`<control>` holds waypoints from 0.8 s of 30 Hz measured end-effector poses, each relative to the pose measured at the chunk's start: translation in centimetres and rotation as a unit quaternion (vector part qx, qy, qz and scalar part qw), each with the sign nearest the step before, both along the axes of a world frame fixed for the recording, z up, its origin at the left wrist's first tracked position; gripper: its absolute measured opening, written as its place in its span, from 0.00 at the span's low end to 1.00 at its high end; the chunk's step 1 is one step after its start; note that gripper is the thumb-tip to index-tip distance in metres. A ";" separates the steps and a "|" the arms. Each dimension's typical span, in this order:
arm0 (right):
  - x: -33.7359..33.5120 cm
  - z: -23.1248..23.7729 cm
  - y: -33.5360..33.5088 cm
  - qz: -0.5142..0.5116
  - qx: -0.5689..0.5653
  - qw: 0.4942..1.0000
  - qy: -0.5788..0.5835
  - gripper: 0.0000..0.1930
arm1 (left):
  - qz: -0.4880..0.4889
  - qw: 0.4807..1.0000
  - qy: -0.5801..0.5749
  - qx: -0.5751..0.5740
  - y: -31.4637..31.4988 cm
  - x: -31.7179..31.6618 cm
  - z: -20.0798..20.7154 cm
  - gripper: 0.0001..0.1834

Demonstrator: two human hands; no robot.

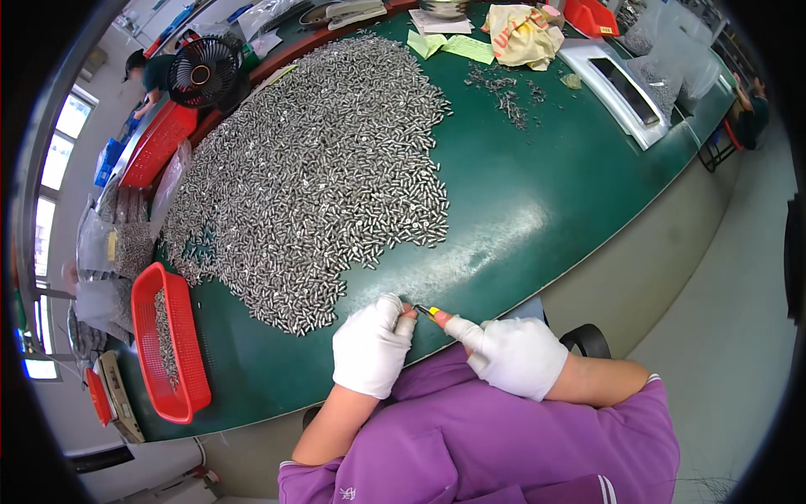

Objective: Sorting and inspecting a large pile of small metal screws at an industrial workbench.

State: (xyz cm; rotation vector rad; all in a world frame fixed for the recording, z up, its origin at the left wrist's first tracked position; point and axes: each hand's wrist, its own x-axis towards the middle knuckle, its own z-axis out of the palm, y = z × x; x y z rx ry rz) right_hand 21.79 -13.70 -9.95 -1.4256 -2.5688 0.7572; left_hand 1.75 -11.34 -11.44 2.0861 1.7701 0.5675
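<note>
White gloves with bare fingertips cover both hands, which meet at the table's near edge. My left hand [369, 349] is closed in a pinch; what sits between its thumb and finger is too small to make out. My right hand [522, 359] grips a slim hand tool [434, 313] with a yellow and dark body, its tip touching or almost touching the left fingertips. The exact kind of tool does not show. Just beyond the left hand begins a wide heap of small, shiny metal pins [311, 160], spread over the green table [495, 202].
At the left stands a red basket [201, 382] with some metal pieces inside. Dark shavings [508, 101], a crumpled yellow bag [522, 35] and a phone [625, 91] on a silvery case lie at the far side. A black fan [203, 73] stands far left. Other people sit farther off.
</note>
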 end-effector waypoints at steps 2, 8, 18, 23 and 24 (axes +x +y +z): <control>0.0 0.1 0.2 0.003 -0.010 1.000 -0.004 0.27 | -0.001 1.000 -0.005 -0.001 0.1 0.0 0.1 0.06; 0.0 1.6 1.5 0.027 -0.049 0.998 -0.013 0.27 | -0.010 1.000 0.002 -0.008 0.4 -0.2 0.1 0.07; -0.1 1.5 1.3 0.003 -0.030 1.000 -0.007 0.26 | -0.024 0.999 0.012 -0.028 0.1 -0.4 0.0 0.07; 2.8 1.6 4.5 -0.178 0.166 0.967 0.071 0.32 | -0.023 0.999 0.009 -0.047 0.4 -0.4 0.4 0.06; 3.4 1.3 6.0 -0.216 0.208 0.953 0.042 0.32 | -0.019 0.998 0.007 -0.064 0.7 -0.5 0.5 0.06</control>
